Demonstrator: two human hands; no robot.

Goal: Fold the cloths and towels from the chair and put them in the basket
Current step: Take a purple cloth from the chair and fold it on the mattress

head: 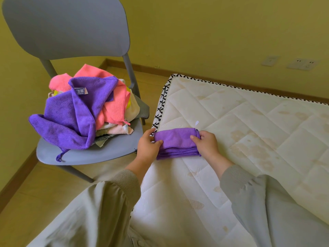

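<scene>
The bed lies bare across the centre and right of the frame, open to reach from the folded cloth out to the wall. The left hand and right hand hold that cloth's ends near the bed's left edge. At the left the chair stands just beside the bed, with a narrow strip of floor between them. A heap of cloths fills most of the seat, and the backrest rises behind it, closing the upper left.
</scene>
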